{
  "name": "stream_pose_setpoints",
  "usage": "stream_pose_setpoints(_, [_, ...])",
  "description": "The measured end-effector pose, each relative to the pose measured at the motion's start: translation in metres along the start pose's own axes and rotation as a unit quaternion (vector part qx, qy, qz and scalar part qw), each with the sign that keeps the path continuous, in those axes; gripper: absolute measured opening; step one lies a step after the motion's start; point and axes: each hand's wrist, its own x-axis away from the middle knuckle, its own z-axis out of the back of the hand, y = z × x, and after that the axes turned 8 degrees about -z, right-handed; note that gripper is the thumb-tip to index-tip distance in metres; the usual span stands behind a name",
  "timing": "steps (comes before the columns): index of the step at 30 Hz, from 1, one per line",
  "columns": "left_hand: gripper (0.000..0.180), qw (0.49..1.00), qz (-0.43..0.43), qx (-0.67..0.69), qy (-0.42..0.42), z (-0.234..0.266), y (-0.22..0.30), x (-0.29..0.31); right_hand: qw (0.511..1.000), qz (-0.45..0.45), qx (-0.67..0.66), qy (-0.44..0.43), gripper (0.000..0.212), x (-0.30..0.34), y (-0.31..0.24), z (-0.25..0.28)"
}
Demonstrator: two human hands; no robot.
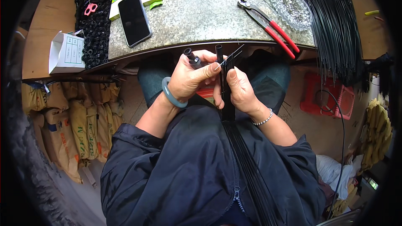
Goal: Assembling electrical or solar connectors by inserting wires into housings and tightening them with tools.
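Over my lap, my left hand [187,76] is closed around a black hollow cylindrical fitting [191,57], its open end pointing up. The thumb of that hand presses at a thin pale wire [223,63] beside a narrow black tube [219,49]. My right hand [241,88] grips a bundle of long thin black strands [247,159], whose short ends stick out above the fingers. From there the strands run down across my dark jacket. Fingers of both hands meet around the tube, so which one bears it I cannot tell.
On the speckled worktop [197,16] ahead are red-handled pliers [272,29], a phone [135,19] and a glass dish of small metal bits [292,10]. More black strands [335,29] hang over the right side. Black fittings [90,42] and a white box [67,53] lie left; sacks [63,138] stand below.
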Motion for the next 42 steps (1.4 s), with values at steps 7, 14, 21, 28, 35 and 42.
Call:
stream_pose_setpoints(7, [0.016,0.999,-0.016,-0.018,0.026,-0.007,0.001,0.007,1.000,-0.002,0.016,0.013,0.055,0.000,-0.010,-0.010])
stream_pose_setpoints(14, [0.014,1.000,-0.001,0.015,0.013,0.004,-0.002,-0.003,0.999,0.000,0.004,0.044,0.061,0.000,0.000,-0.007])
stream_pose_setpoints(21, [0.013,1.000,-0.008,0.001,-0.014,0.006,0.001,-0.002,0.999,-0.027,0.033,-0.003,0.070,0.001,-0.006,-0.003])
stream_pose_setpoints(28, [0.017,0.995,-0.019,-0.095,-0.021,0.006,0.007,-0.004,0.997,-0.061,0.025,-0.046,0.070,0.000,-0.007,0.003])
stream_pose_setpoints(35, [0.022,0.946,-0.219,-0.231,0.065,0.001,0.012,0.006,0.996,-0.064,0.018,0.052,0.066,-0.001,0.002,0.003])
stream_pose_setpoints(42, [0.045,0.885,-0.282,-0.370,0.027,-0.014,0.020,0.013,0.996,-0.045,0.046,0.055,0.067,-0.003,-0.002,-0.002])
